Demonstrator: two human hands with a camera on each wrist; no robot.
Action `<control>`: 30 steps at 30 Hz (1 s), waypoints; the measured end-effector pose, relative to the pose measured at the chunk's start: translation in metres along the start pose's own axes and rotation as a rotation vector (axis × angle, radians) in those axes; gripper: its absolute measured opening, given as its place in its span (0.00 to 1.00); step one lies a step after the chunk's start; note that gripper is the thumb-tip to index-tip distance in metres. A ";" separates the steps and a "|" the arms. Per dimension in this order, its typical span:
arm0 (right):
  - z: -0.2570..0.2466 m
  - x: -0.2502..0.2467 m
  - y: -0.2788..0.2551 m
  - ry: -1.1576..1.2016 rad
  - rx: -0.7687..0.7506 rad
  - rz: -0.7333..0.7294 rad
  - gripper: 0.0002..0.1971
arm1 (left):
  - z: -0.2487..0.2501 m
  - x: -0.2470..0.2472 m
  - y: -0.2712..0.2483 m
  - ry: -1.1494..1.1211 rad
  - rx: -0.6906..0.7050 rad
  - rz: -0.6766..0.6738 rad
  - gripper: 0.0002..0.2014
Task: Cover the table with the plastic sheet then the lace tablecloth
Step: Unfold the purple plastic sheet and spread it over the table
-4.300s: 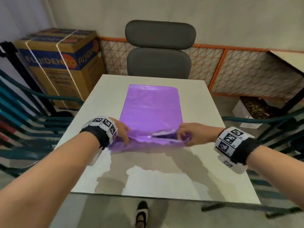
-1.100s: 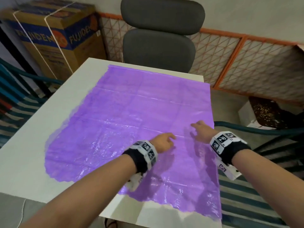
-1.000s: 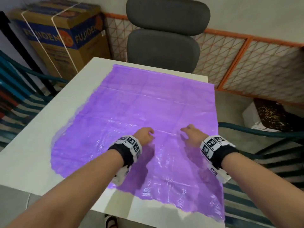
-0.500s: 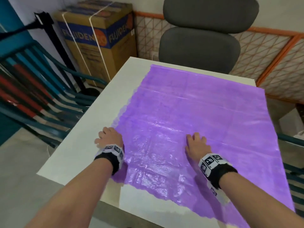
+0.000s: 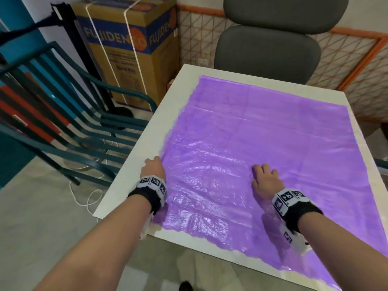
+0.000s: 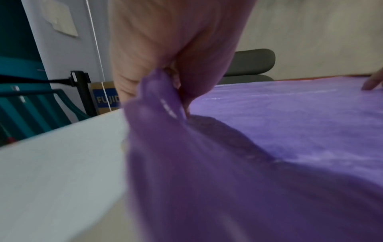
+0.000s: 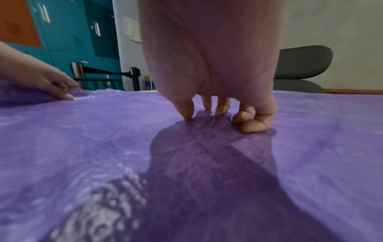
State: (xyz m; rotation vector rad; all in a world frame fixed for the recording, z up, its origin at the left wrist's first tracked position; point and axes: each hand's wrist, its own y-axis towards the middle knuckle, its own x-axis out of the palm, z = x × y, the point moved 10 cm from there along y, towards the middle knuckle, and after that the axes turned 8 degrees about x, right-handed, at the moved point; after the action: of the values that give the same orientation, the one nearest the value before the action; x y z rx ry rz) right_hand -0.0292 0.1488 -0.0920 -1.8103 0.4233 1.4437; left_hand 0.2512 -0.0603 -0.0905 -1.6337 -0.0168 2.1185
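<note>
A purple plastic sheet [image 5: 262, 143] lies spread over most of the white table [image 5: 134, 169], and its near right corner hangs over the table's edge. My left hand [image 5: 153, 169] is at the sheet's left edge. In the left wrist view, my left hand [image 6: 170, 78] pinches a raised fold of the plastic sheet [image 6: 290, 131] above the table [image 6: 62, 155]. My right hand [image 5: 262, 173] is on the middle of the sheet. In the right wrist view, my right hand [image 7: 207, 113] presses the plastic sheet [image 7: 82, 131] with thumb and bent fingertips.
A grey office chair [image 5: 270, 38] stands at the table's far side. A strapped cardboard box [image 5: 130, 38] and a teal slatted chair [image 5: 73, 122] are on the left. An orange mesh panel [image 5: 357, 70] lines the back wall. A white cord [image 5: 88, 196] lies on the floor.
The sheet went from a narrow folded strip to fully spread. In the last second my left hand slid to the sheet's left edge and pinched it; my right hand shifted left and stayed on the sheet.
</note>
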 end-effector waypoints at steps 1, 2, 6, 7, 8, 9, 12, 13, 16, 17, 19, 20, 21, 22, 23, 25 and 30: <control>-0.013 0.003 -0.008 0.009 -0.017 0.006 0.22 | -0.014 -0.006 -0.001 0.006 -0.009 0.010 0.15; -0.024 0.004 -0.015 0.011 -0.022 0.013 0.22 | -0.027 -0.010 -0.002 0.021 -0.012 0.021 0.14; -0.064 0.010 -0.048 -0.043 -0.081 -0.001 0.20 | -0.081 -0.025 -0.019 0.046 -0.059 0.058 0.12; -0.069 0.013 -0.050 -0.050 -0.102 -0.009 0.20 | -0.086 -0.026 -0.021 0.050 -0.076 0.066 0.12; -0.072 0.016 -0.052 -0.057 -0.112 -0.025 0.20 | -0.091 -0.028 -0.022 0.048 -0.093 0.065 0.12; -0.075 0.020 -0.053 -0.070 -0.120 -0.035 0.21 | -0.093 -0.030 -0.024 0.054 -0.114 0.066 0.12; -0.081 0.018 -0.064 -0.141 -0.031 -0.034 0.22 | -0.091 -0.045 -0.030 0.101 -0.101 0.105 0.10; -0.090 0.012 -0.071 -0.155 -0.024 0.017 0.22 | -0.089 -0.052 -0.035 0.101 -0.071 0.132 0.09; -0.131 -0.001 -0.094 -0.135 -0.150 0.149 0.18 | -0.076 -0.073 -0.044 -0.033 0.032 0.201 0.04; -0.147 0.003 -0.100 -0.080 -0.231 0.115 0.17 | -0.071 -0.077 -0.046 -0.103 0.064 0.206 0.06; -0.172 0.012 -0.109 -0.009 -0.327 -0.029 0.20 | -0.064 -0.083 -0.049 -0.205 0.107 0.206 0.13; -0.183 0.010 -0.112 0.029 -0.351 -0.076 0.21 | -0.063 -0.085 -0.050 -0.227 0.114 0.206 0.15; -0.194 0.010 -0.113 0.082 -0.370 -0.114 0.22 | -0.062 -0.087 -0.051 -0.225 0.115 0.203 0.16; -0.204 0.008 -0.115 0.133 -0.389 -0.142 0.22 | -0.061 -0.087 -0.053 -0.209 0.119 0.197 0.13; -0.213 0.008 -0.117 0.178 -0.407 -0.174 0.22 | -0.060 -0.086 -0.056 -0.179 0.118 0.186 0.08; -0.226 0.010 -0.120 0.239 -0.428 -0.234 0.21 | -0.058 -0.083 -0.061 -0.078 0.119 0.179 0.08; -0.241 0.020 -0.123 0.220 -0.425 -0.310 0.20 | -0.071 -0.051 -0.064 -0.050 0.069 0.103 0.14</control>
State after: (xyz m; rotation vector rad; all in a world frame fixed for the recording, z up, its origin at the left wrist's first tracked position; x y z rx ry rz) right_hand 0.2225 0.0556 -0.0517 -2.2673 -0.0706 1.1815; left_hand 0.3483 -0.0407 -0.0464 -1.5718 0.1263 2.2111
